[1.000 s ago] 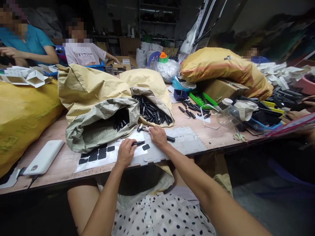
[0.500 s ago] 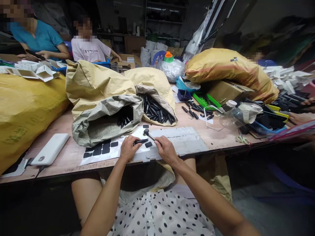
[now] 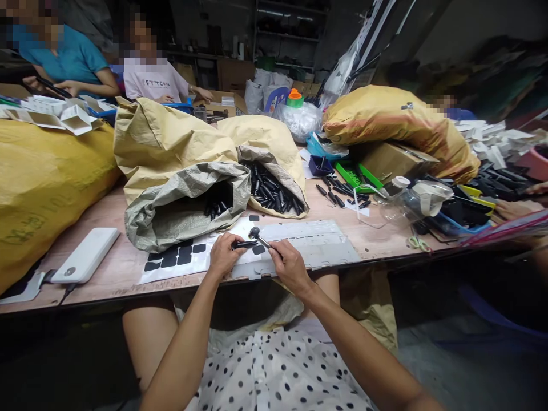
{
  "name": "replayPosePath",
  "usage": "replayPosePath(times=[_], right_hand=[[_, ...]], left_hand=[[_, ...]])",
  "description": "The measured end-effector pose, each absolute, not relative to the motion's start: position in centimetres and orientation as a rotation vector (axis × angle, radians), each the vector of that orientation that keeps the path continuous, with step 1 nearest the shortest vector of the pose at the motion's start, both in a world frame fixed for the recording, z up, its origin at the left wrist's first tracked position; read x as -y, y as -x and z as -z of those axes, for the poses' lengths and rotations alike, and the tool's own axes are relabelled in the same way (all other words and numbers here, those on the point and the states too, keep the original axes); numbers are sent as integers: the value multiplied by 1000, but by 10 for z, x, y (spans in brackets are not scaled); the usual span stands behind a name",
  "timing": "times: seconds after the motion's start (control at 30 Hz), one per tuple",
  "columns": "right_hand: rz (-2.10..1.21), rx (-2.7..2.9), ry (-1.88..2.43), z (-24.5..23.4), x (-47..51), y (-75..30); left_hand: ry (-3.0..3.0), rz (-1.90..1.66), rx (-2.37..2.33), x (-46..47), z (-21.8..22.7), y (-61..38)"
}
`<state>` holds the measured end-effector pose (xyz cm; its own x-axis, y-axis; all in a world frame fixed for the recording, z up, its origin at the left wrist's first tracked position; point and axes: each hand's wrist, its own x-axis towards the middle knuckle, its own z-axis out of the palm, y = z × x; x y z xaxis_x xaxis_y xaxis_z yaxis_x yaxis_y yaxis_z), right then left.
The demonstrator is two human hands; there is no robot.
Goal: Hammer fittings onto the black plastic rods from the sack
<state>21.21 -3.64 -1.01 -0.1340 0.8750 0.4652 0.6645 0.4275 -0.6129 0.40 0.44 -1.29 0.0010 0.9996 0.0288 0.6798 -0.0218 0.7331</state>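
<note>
My left hand [image 3: 223, 254] is closed around a slim black tubular piece [image 3: 247, 244], held low over the sheet with its end pointing right. In my right hand [image 3: 290, 265] is a small hammer-like tool with a round black head [image 3: 254, 232] and a thin metal shaft. Its head is just above the black piece, apart from it. Beneath both hands lies a white and grey sheet [image 3: 317, 240]. Dark square pads [image 3: 184, 255] are on its left part, and a single dark pad [image 3: 258, 250] lies between my hands.
Two sacks, a grey-lined sack [image 3: 171, 211] and a paler sack [image 3: 257, 128], hold black pieces behind my hands. A white power bank [image 3: 88, 255] is at left. A green tray [image 3: 358, 174], plastic jar [image 3: 405, 205] and scissors [image 3: 418, 244] are at right. Other people sit around the table.
The view has shifted slightly. My hands keep their grips, and the tool's head stays close to the black piece.
</note>
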Motion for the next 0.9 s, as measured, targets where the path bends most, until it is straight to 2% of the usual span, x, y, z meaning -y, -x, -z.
replayPosePath(times=[0.9], right_hand=[[-293, 2055, 1386, 13, 29, -200]], left_hand=[[-1751, -753, -1745, -4, 12, -7]])
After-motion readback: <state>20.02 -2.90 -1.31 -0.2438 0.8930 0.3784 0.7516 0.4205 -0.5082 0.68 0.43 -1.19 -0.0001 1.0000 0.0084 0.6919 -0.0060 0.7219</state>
